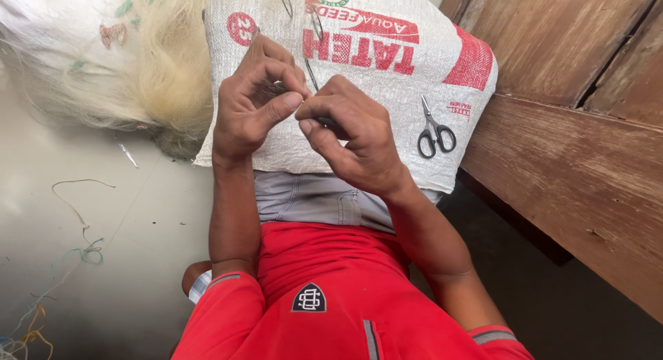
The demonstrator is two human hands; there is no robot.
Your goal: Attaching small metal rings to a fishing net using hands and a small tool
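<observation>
My left hand [254,98] and my right hand [349,129] meet over a white woven sack [387,84] with red print that lies across my lap. Thumb and forefinger of my left hand pinch a thin line. My right hand grips a small dark tool [333,126] whose thin metal shaft [312,75] rises between the two hands. Thin line runs up from there over the sack. Small black-handled scissors [435,131] lie on the sack to the right of my right hand, untouched.
A heap of pale yellowish fishing net [117,56] lies on the grey floor at the upper left. Loose bits of coloured cord [83,242] are scattered on the floor at left. A wooden bench or wall [573,146] fills the right side.
</observation>
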